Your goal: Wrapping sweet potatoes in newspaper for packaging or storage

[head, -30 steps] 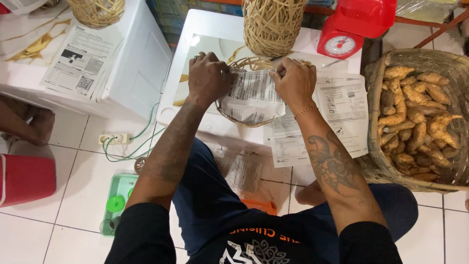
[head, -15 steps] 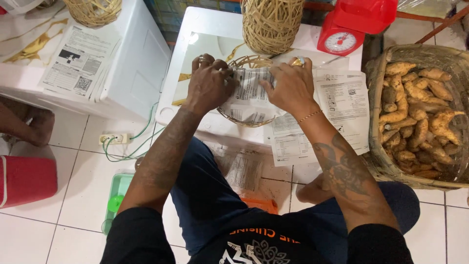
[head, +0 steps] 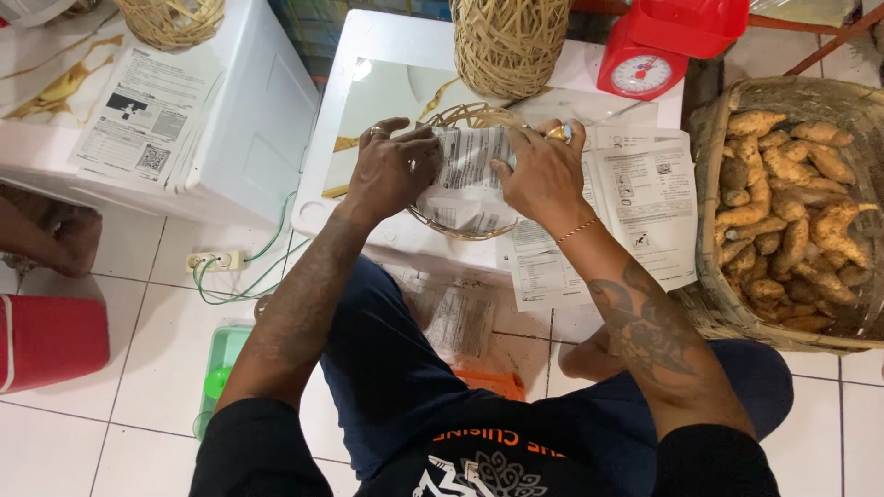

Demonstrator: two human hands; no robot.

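A small woven basket [head: 463,117] rests on the white table [head: 387,92] in front of me. A printed paper sheet [head: 465,179] lies inside it as a lining. My left hand [head: 391,170] presses the sheet's left side against the basket wall. My right hand [head: 543,170], with a ring and a thin bracelet, holds down the right side of the same sheet. Much of the basket's rim is hidden under both hands.
A tall stack of woven baskets [head: 511,41] stands just behind. A red kitchen scale [head: 658,46] is at the back right. Loose printed sheets [head: 635,198] lie right of the basket. A big wicker basket [head: 714,304] of tubers [head: 783,202] sits at the right.
Both hands have shifted slightly around the basket, pushing the paper sheet deeper and smoothing it against the sides.
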